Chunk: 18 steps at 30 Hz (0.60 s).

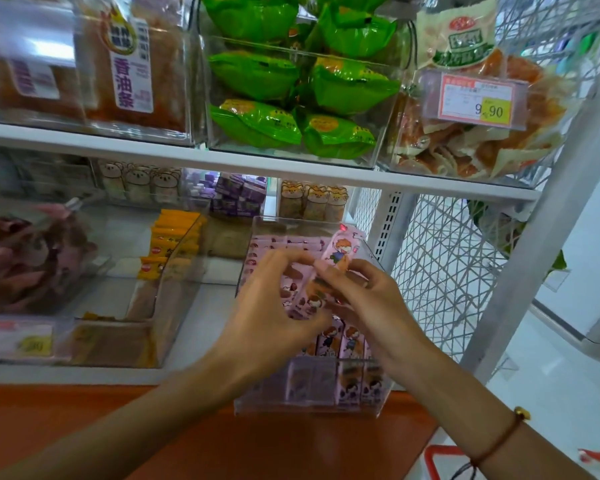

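Over the clear bin [291,226] on the shelf [205,323], near right, the right hand [368,296] pinches a pink packet [340,249] tilted up for slotting in, while the left hand [271,306] curls onto the row [347,341], likely parting a gap, its grip unclear.

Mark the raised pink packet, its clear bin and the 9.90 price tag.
raised pink packet [340,250], head view, cartoon figure near its top
clear bin [291,226], head view, back wall
9.90 price tag [475,98], head view, its middle

White shelving [222,161], wire-mesh side panel [440,271] — pale floor [551,375].
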Available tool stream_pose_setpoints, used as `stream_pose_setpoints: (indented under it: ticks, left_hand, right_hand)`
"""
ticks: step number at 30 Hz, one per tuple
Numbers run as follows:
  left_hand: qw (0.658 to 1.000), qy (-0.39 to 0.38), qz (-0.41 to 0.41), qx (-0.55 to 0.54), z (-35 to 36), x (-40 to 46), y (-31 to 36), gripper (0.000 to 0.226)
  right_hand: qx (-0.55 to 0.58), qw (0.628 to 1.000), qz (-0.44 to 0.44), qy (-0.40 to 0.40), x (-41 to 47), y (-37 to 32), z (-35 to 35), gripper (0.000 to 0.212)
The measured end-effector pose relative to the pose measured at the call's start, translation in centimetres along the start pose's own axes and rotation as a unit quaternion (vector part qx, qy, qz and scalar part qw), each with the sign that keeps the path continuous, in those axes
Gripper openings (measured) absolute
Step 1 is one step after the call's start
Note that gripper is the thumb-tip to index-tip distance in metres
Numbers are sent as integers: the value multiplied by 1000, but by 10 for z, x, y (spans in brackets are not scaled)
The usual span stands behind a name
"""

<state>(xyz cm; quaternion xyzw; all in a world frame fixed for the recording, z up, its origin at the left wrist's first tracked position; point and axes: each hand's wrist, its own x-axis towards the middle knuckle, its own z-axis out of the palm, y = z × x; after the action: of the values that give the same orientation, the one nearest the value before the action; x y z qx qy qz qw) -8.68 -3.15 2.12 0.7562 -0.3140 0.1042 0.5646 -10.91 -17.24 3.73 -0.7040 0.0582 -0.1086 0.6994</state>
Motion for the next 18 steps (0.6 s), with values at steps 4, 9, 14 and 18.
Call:
stream_pose_setpoints:
  ticks: [4,9,14,18]
  left_hand:
    - [1000,23,10,16,-1,2,-2,38]
    - [999,-1,-19,35,-5,4,-6,36]
    - [995,-35,-62,-72,-5,5,2,36]
    - [954,-76,-193,-217,-4,9,8,24]
  right_hand:
    - [18,1000,-8,-8,3,0,0,51]
    - [45,997,-45,-48,3,2,-8,38]
    - [12,998,-58,23,5,5,-11,48]
    - [19,999,-16,33,6,6,-16,55]
